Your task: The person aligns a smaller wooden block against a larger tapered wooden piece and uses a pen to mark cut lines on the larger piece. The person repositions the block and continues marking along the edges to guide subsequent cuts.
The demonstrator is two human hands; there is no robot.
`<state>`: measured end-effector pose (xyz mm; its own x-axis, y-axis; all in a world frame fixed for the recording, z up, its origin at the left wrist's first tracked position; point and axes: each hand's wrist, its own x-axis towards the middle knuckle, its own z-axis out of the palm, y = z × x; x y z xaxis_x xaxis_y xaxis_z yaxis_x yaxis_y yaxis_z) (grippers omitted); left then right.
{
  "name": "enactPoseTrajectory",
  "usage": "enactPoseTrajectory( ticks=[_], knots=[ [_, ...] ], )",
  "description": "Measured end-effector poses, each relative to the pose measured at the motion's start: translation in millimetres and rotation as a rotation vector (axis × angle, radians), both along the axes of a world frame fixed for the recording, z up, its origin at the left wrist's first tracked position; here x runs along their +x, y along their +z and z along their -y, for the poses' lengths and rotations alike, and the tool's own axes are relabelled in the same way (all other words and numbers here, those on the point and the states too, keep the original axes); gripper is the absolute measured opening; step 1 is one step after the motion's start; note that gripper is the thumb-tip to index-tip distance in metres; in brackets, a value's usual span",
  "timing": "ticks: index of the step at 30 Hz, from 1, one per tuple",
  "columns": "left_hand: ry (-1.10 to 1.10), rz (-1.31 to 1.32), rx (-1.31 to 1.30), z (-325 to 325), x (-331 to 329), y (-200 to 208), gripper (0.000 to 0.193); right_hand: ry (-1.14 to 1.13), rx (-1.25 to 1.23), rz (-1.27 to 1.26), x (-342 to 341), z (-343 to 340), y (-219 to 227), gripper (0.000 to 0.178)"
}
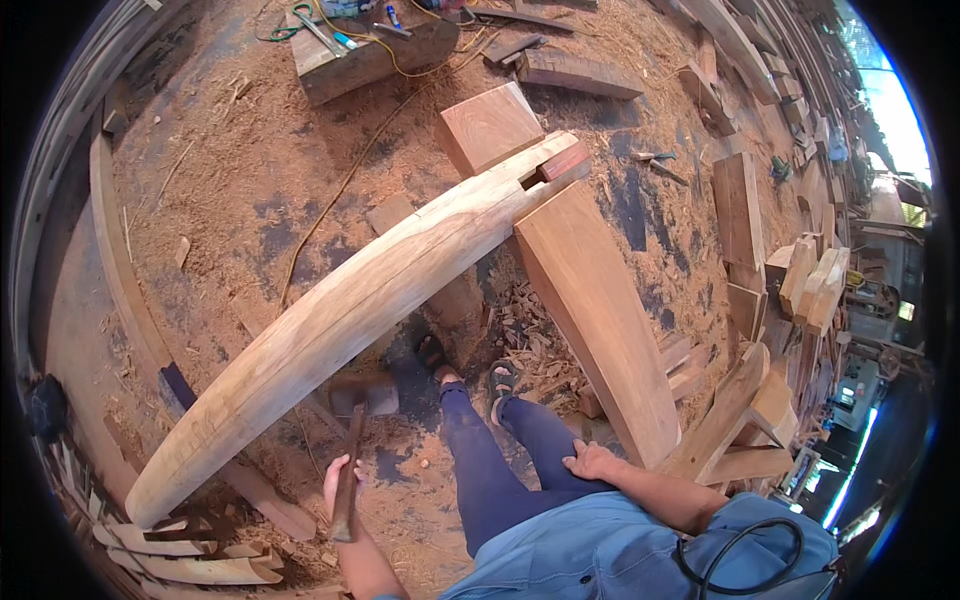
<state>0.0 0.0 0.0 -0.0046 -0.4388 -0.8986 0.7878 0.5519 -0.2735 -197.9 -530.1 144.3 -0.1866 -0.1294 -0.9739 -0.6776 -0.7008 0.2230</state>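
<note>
My left hand (343, 484) is closed around the handle of a wooden mallet (365, 394); its block-shaped head hangs low, beyond the hand. My right hand (592, 461) rests on my right thigh, holding nothing, its fingers lying on the dark trousers. In front of me a long, pale curved timber (330, 310) runs from the lower left to the upper middle. Its far end has a slot cut in it, with a reddish wood piece (566, 161) beside the dark opening. That end lies by a thick squared beam (600, 320) on the right and a wood block (490, 128) behind.
Shavings and chips cover the ground. A tool-topped wood block (370, 60) stands at the back, with a yellow cord (345, 185) trailing from it. Stacked timbers (790, 300) line the right side. More curved planks (190, 565) lie at the lower left.
</note>
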Motion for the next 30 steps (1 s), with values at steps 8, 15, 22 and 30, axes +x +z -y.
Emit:
enactPoseTrajectory(
  ticks=[8, 15, 22, 30],
  knots=[
    [0.115, -0.059, 0.242, 16.4, -22.1, -2.2, 0.031, 0.058, -0.116, 0.111, 37.0, -9.5, -2.1, 0.091],
    [0.403, 0.14, 0.153, -1.4, -83.5, 6.0, 0.07, 0.051, -0.136, 0.136, 52.5, 7.2, -29.3, 0.096],
    [0.409, 0.214, 0.641, 2.4, -123.1, 47.9, 0.049, 0.046, -0.067, 0.164, 49.2, 51.3, -64.9, 0.104],
    [-0.532, -0.198, 0.749, 99.2, -124.0, 41.2, 0.045, -0.157, 0.013, 0.15, 38.5, 99.7, -74.4, 0.104]
  ],
)
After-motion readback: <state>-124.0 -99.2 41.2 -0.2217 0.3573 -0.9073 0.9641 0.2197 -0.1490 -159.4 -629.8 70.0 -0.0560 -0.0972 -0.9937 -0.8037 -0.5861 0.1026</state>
